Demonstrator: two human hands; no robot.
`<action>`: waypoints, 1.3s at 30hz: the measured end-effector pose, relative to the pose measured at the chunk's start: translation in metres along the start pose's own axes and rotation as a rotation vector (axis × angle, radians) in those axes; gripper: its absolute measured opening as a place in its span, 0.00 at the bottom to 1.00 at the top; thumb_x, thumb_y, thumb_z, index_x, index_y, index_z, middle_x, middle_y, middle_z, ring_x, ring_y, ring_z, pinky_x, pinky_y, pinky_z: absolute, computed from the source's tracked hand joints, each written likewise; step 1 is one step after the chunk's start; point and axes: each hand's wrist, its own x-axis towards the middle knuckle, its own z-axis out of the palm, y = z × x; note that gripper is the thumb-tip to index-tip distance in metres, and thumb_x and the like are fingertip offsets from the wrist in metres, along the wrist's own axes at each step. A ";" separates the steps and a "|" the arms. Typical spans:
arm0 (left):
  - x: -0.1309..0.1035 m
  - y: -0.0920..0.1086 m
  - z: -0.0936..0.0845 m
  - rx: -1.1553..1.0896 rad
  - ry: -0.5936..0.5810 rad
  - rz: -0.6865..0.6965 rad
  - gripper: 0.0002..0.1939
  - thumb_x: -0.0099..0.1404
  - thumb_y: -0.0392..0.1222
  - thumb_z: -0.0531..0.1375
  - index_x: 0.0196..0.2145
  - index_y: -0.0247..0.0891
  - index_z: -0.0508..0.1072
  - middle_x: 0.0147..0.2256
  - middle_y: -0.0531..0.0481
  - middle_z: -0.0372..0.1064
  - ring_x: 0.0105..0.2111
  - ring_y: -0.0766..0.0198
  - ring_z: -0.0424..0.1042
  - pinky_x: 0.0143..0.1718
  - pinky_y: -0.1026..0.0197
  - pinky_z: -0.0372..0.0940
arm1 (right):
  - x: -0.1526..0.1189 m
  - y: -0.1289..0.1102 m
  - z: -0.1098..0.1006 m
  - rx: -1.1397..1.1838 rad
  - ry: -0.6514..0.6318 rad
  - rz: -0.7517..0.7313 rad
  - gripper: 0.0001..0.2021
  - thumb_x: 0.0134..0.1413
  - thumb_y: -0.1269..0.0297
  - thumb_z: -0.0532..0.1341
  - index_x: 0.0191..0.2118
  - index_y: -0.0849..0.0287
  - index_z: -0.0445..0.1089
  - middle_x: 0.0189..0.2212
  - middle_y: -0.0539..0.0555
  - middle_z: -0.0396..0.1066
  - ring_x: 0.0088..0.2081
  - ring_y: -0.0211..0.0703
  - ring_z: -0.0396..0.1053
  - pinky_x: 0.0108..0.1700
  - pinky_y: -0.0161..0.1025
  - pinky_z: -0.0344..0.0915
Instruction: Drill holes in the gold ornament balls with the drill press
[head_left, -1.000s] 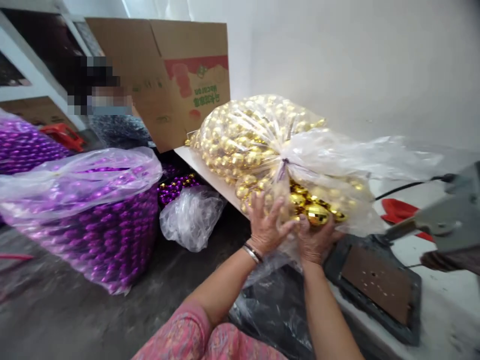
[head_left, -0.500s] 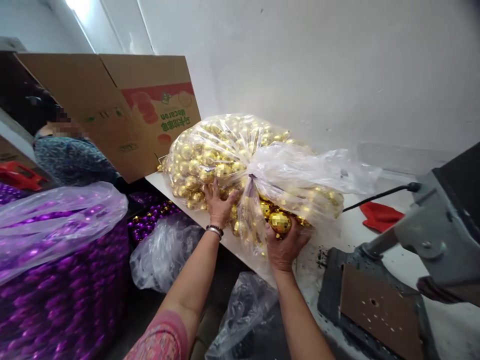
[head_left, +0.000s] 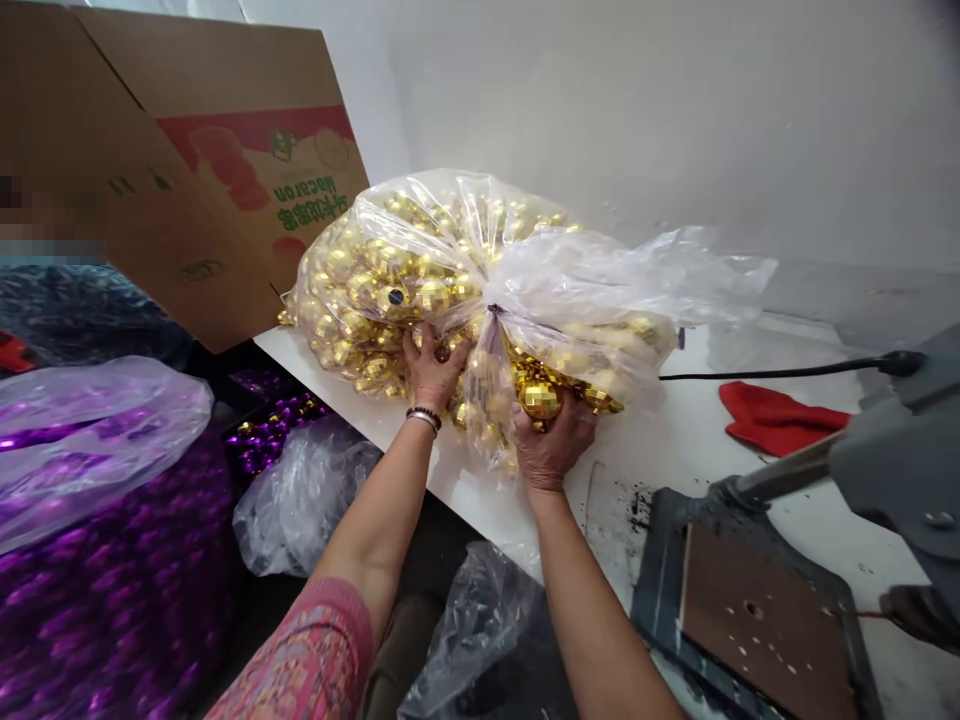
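A big clear plastic bag (head_left: 334, 290) of shiny gold mirror-faceted balls lies on the white table, gathered at a dark tie (head_left: 493, 308). My left hand (head_left: 433, 378) presses on the bag's near side, left of the tie, with fingers spread. On the right, my right hand (head_left: 553, 445) cups the bag's near side where a gap shows bare gold. A large gold ball (head_left: 540, 400) sits between its thumb and fingers, which are partly hidden. The bag's loose plastic neck (head_left: 637, 270) trails to the right.
A cardboard box (head_left: 247, 90) stands behind left, a person's patterned sleeve (head_left: 82, 310) beside it. Purple balls fill a bag (head_left: 112, 560) at left. Crumpled plastic (head_left: 300, 500) lies below the table (head_left: 487, 510). Right are a red cloth (head_left: 780, 415) and a metal machine with a base plate (head_left: 765, 610).
The view has shifted, so the box and bag appear farther left and higher. Both hands keep nearly the same places on the bag. A dark-centred ball now shows above my left hand.
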 end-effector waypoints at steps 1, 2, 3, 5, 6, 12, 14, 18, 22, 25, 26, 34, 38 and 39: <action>-0.007 -0.001 -0.004 0.007 0.014 0.009 0.43 0.63 0.55 0.68 0.71 0.41 0.62 0.76 0.37 0.39 0.76 0.48 0.46 0.75 0.53 0.47 | -0.004 -0.001 -0.005 0.020 -0.005 -0.002 0.43 0.49 0.31 0.57 0.59 0.64 0.65 0.60 0.73 0.60 0.65 0.66 0.56 0.66 0.65 0.57; -0.018 -0.002 -0.009 0.009 0.045 0.025 0.39 0.65 0.55 0.66 0.70 0.40 0.64 0.75 0.36 0.42 0.76 0.48 0.46 0.75 0.51 0.47 | -0.009 -0.001 -0.011 0.039 -0.006 -0.002 0.43 0.51 0.31 0.56 0.60 0.64 0.64 0.61 0.73 0.59 0.66 0.64 0.56 0.67 0.63 0.58; -0.033 -0.004 -0.014 0.006 0.090 0.048 0.35 0.69 0.55 0.63 0.68 0.38 0.65 0.74 0.35 0.46 0.75 0.48 0.47 0.75 0.50 0.48 | -0.015 0.000 -0.017 0.057 -0.004 0.002 0.42 0.53 0.32 0.55 0.60 0.64 0.63 0.61 0.72 0.59 0.66 0.61 0.56 0.68 0.61 0.58; -0.075 -0.009 -0.024 -0.014 0.181 0.122 0.30 0.74 0.56 0.54 0.65 0.35 0.69 0.70 0.33 0.55 0.73 0.49 0.51 0.74 0.49 0.50 | -0.028 0.004 -0.031 0.080 0.002 0.026 0.39 0.57 0.34 0.52 0.61 0.65 0.61 0.60 0.72 0.59 0.66 0.58 0.57 0.69 0.58 0.59; -0.099 -0.012 -0.027 -0.028 0.205 0.164 0.30 0.76 0.57 0.51 0.64 0.35 0.69 0.67 0.32 0.59 0.72 0.50 0.54 0.73 0.49 0.52 | -0.035 0.007 -0.039 0.084 0.003 0.044 0.39 0.58 0.36 0.51 0.61 0.65 0.60 0.60 0.72 0.59 0.66 0.57 0.58 0.69 0.58 0.59; -0.197 -0.013 -0.021 -0.095 -0.081 0.161 0.45 0.62 0.57 0.68 0.69 0.33 0.61 0.48 0.39 0.74 0.48 0.52 0.74 0.54 0.50 0.71 | -0.048 0.025 -0.074 0.045 -0.084 0.132 0.34 0.58 0.38 0.54 0.57 0.64 0.63 0.54 0.69 0.65 0.59 0.52 0.64 0.64 0.54 0.65; -0.203 -0.007 -0.018 -0.108 -0.197 0.065 0.44 0.62 0.47 0.67 0.71 0.31 0.59 0.38 0.46 0.74 0.38 0.57 0.74 0.47 0.54 0.72 | -0.043 0.027 -0.087 0.005 -0.140 0.159 0.35 0.54 0.38 0.59 0.56 0.64 0.65 0.54 0.69 0.65 0.58 0.54 0.65 0.63 0.54 0.66; -0.209 0.006 -0.030 -0.074 -0.212 0.053 0.38 0.62 0.36 0.59 0.70 0.33 0.61 0.31 0.53 0.69 0.31 0.60 0.70 0.43 0.57 0.71 | -0.028 0.023 -0.117 -0.093 -0.280 0.194 0.34 0.44 0.42 0.66 0.49 0.65 0.70 0.52 0.70 0.66 0.55 0.57 0.67 0.61 0.55 0.66; -0.226 0.016 -0.040 0.007 -0.147 0.228 0.36 0.62 0.36 0.60 0.68 0.36 0.65 0.42 0.43 0.73 0.42 0.54 0.73 0.51 0.51 0.71 | -0.022 0.014 -0.142 -0.142 -0.464 0.175 0.27 0.43 0.43 0.69 0.41 0.62 0.72 0.42 0.62 0.71 0.46 0.49 0.69 0.57 0.49 0.68; -0.243 0.015 -0.037 0.104 -0.162 0.356 0.29 0.62 0.40 0.64 0.62 0.38 0.74 0.58 0.32 0.66 0.57 0.43 0.69 0.60 0.40 0.66 | -0.028 0.009 -0.153 -0.134 -0.544 0.167 0.26 0.47 0.41 0.66 0.41 0.61 0.71 0.40 0.59 0.71 0.44 0.45 0.69 0.55 0.45 0.68; -0.248 0.012 -0.034 0.109 -0.190 0.370 0.27 0.62 0.40 0.64 0.60 0.38 0.76 0.61 0.31 0.64 0.59 0.41 0.68 0.62 0.38 0.65 | -0.031 0.008 -0.156 -0.125 -0.554 0.167 0.27 0.49 0.40 0.65 0.42 0.61 0.71 0.41 0.58 0.72 0.45 0.44 0.69 0.55 0.44 0.68; -0.264 -0.006 -0.025 -0.069 -0.490 0.080 0.18 0.64 0.33 0.57 0.49 0.36 0.80 0.37 0.46 0.78 0.39 0.59 0.78 0.51 0.55 0.73 | -0.049 0.019 -0.184 -0.010 -0.589 0.177 0.31 0.52 0.38 0.61 0.48 0.62 0.70 0.49 0.61 0.72 0.49 0.43 0.69 0.55 0.42 0.70; -0.265 0.001 -0.027 0.142 -0.575 0.242 0.17 0.61 0.30 0.58 0.44 0.38 0.83 0.40 0.43 0.79 0.44 0.54 0.77 0.54 0.53 0.72 | -0.061 0.019 -0.205 0.042 -0.693 0.165 0.33 0.55 0.39 0.60 0.56 0.61 0.68 0.50 0.60 0.73 0.46 0.41 0.71 0.50 0.39 0.71; -0.265 0.001 -0.027 0.186 -0.594 0.253 0.17 0.61 0.30 0.58 0.43 0.38 0.83 0.40 0.42 0.79 0.45 0.53 0.77 0.54 0.53 0.72 | -0.067 0.018 -0.211 0.047 -0.729 0.148 0.33 0.54 0.41 0.61 0.57 0.61 0.68 0.50 0.60 0.73 0.47 0.41 0.71 0.51 0.40 0.72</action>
